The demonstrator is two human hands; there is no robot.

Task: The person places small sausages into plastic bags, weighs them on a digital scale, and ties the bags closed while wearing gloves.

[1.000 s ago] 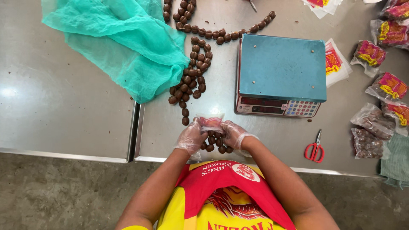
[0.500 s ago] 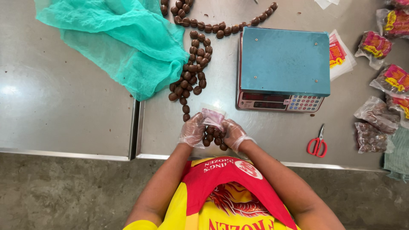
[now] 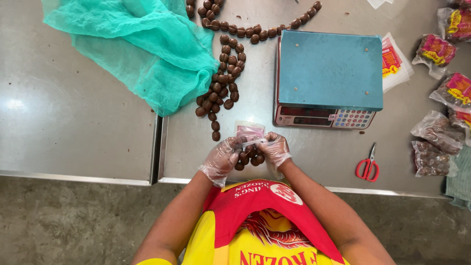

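Pouch [image 3: 250,133] of clear plastic is sitting at the near edge of the steel table [image 3: 88,127], just in front of the blue scale [image 3: 329,73]; you are pinching its mouth with your gloved left hand [image 3: 222,157] and right hand [image 3: 274,149], both curled over a small heap of brown nuts [image 3: 249,157]. Red scissors [image 3: 367,166] are lying to your right.

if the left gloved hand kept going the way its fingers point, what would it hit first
The left gloved hand points toward the right gloved hand; it would first meet the small clear plastic bag and brown round balls held between them, probably.
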